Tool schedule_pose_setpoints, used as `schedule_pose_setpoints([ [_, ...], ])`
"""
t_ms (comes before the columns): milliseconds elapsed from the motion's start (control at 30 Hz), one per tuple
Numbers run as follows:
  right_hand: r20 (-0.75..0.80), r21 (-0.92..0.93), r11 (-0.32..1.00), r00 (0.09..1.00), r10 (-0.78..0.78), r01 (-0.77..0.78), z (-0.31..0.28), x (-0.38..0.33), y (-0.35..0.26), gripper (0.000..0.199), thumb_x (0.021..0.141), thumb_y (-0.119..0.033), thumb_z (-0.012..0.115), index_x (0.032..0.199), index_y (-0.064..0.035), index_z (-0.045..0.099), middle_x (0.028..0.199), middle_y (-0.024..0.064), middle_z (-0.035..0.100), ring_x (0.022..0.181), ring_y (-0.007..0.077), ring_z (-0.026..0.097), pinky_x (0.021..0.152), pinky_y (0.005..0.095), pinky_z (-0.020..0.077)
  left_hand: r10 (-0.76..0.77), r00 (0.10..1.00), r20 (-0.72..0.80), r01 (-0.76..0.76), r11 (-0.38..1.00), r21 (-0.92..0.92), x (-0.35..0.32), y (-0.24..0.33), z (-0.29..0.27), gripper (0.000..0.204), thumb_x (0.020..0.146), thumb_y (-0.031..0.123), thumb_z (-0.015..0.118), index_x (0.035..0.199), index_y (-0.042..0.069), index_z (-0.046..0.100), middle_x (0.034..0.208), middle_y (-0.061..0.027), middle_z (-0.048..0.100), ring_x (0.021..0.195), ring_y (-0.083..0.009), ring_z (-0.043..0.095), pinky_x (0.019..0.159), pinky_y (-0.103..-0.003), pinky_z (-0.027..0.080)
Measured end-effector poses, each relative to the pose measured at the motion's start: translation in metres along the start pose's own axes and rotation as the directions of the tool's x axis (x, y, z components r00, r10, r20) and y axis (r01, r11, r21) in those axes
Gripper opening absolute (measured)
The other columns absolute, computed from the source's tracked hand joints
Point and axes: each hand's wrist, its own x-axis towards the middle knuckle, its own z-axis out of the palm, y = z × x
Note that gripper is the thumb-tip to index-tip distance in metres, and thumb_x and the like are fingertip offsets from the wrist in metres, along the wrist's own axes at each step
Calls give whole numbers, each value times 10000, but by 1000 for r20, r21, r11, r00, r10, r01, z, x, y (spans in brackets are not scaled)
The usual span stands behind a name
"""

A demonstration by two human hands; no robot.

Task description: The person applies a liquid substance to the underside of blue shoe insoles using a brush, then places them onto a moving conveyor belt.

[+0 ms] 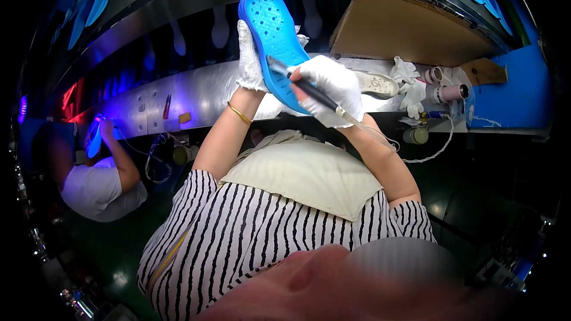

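A blue shoe sole is held up at a tilt above the metal bench, its dimpled and ribbed inner side facing me. My left hand, in a white glove, grips the sole by its left edge; some of its fingers are hidden behind the sole. My white-gloved right hand is closed around a dark-handled brush. The brush tip lies against the middle of the sole's inner face. From the handle's rear end, a thin pale tube runs back along my right forearm.
Beyond my right hand lie a whitish sole, white gloves and cylindrical containers. A cardboard sheet leans behind them. Dark slots with pale soles line the back. At left, another person holds a blue sole.
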Motion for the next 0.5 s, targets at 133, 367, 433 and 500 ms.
schedule_pose_setpoints([
  [133, 39, 211, 960, 983, 179, -183, -1, -3, -1, 201, 698, -46, 748, 855, -102, 635, 784, 65, 645, 700, 190, 648, 643, 286, 520, 47, 999, 8, -47, 998, 29, 0, 9, -1, 933, 780, 790, 409, 1386, 82, 364, 1271, -231, 513, 1127, -393, 536, 959, -527, 458],
  [367, -73, 353, 895, 945, 319, -274, -26, 14, 17, 132, 781, -33, 731, 885, -37, 649, 830, 72, 673, 726, 113, 633, 676, 233, 515, 37, 989, 141, -14, 986, -163, -36, -2, 43, 1069, 727, 850, 382, 1453, 76, 253, 1384, -179, 423, 1253, -354, 439, 1059, -501, 372],
  [433, -61, 464, 825, 917, 393, -323, -26, 15, 15, 119, 786, -16, 720, 868, -36, 635, 846, 85, 670, 754, 122, 635, 683, 236, 513, 33, 994, 106, -27, 998, -61, -38, -5, 51, 1035, 754, 831, 367, 1459, 83, 246, 1404, -169, 408, 1259, -355, 436, 1061, -504, 368],
  [500, -118, 424, 881, 951, 285, -211, -16, 10, 18, 144, 757, 6, 721, 848, -40, 620, 830, 88, 655, 763, 157, 637, 686, 267, 509, 36, 990, 137, -35, 999, -7, -34, -6, 50, 1002, 777, 812, 359, 1463, 91, 241, 1418, -160, 397, 1263, -355, 434, 1064, -508, 363],
])
